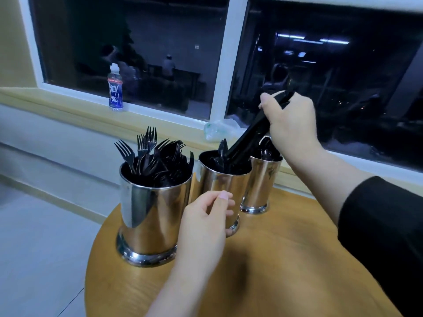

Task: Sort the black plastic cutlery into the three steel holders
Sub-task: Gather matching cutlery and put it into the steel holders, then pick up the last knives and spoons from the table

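Three steel holders stand on a round wooden table (274, 259). The left holder (148, 216) is packed with black forks, tines up. The middle holder (217, 181) has a few black pieces in it. The right holder (261, 186) stands furthest back and holds more black cutlery. My right hand (290, 122) grips a bundle of black cutlery (249, 138) that slants down into the middle holder. My left hand (206, 225) hovers in front of the middle holder with loosely curled fingers and holds nothing; whether it touches the steel is unclear.
A plastic bottle with a blue label (115, 90) stands on the window sill at the back left. A crumpled clear plastic bag (217, 130) lies on the sill behind the holders. A dark window runs across the back. Pale floor shows left of the table.
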